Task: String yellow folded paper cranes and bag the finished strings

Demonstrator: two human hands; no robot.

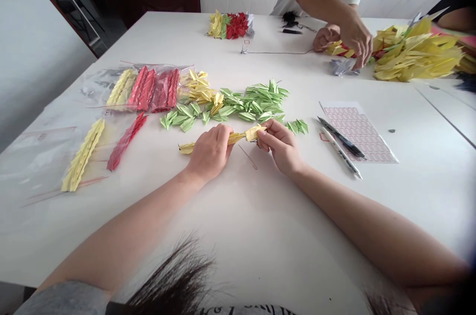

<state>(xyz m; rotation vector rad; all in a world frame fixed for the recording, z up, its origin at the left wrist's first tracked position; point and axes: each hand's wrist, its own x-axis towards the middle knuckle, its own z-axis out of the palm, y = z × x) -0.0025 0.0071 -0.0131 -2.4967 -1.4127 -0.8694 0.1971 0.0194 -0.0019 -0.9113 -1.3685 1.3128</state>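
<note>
My left hand (pixel 210 152) and my right hand (pixel 279 146) grip a strand of yellow folded paper (pixel 238 138) over the white table (pixel 282 216). Its tail sticks out to the left of my left hand, and its far end is pinched in my right fingers. What runs through the folds is hidden by my fingers. A thin bent wire (pixel 247 157) lies just below the gap between my hands. A heap of pale green folded paper pieces (pixel 245 108) lies just beyond both hands.
Plastic bags (pixel 141 89) with yellow and red folded strands lie at left. Pens (pixel 341 145) rest on a printed red-patterned sheet (pixel 357 131) at right. A co-worker's hands (pixel 342 37) work beside a yellow paper pile (pixel 416 52) across the table.
</note>
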